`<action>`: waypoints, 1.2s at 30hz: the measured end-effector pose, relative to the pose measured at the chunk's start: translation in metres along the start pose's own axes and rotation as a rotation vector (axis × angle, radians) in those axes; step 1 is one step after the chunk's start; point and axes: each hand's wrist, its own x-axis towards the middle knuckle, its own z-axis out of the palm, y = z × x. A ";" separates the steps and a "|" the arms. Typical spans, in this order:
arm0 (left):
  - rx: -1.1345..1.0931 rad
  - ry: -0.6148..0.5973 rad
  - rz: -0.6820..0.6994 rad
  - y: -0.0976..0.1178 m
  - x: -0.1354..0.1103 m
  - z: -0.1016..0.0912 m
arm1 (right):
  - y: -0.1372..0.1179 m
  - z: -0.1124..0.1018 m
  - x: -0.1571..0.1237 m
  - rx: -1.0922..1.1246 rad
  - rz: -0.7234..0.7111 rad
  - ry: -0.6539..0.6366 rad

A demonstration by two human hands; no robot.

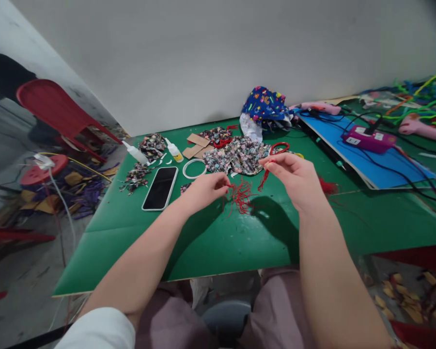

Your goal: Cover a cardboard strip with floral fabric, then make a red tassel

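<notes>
My left hand (206, 190) is closed in a pinch on a bundle of red threads (241, 195) that hangs over the green table (218, 242). My right hand (293, 175) is raised a little, fingers pinched on a red cord (266, 177) whose loop (280, 147) curls above the fingers. Just beyond both hands lies a pile of patterned fabric pieces (237, 156).
A black phone (160, 187) lies left of my left hand, with a white ring (194, 168), two small glue bottles (174, 150), cardboard bits (196, 145) and fabric scraps (136, 176). A blue mat (363, 162) with a purple device (368, 139) and cables sits right. Red chair (54, 109) at left.
</notes>
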 end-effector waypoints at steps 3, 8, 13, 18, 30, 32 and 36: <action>-0.204 -0.012 0.028 0.008 0.006 -0.015 | 0.002 0.003 0.000 0.020 0.025 -0.028; -0.370 -0.009 0.071 0.021 0.011 -0.022 | 0.004 0.007 0.000 0.074 0.116 -0.147; -0.478 -0.033 0.121 0.023 0.012 -0.024 | 0.007 0.011 0.000 0.039 0.166 -0.291; -0.536 -0.041 0.091 0.019 0.009 -0.021 | 0.014 0.016 -0.002 0.004 0.202 -0.403; -0.850 0.078 -0.067 0.012 0.002 0.006 | 0.020 0.016 0.001 -0.078 0.296 -0.497; -0.904 0.098 -0.093 0.011 0.001 0.011 | 0.020 0.014 0.001 -0.062 0.321 -0.493; -0.962 0.137 -0.114 0.011 0.000 0.019 | 0.022 0.017 -0.001 -0.005 0.345 -0.601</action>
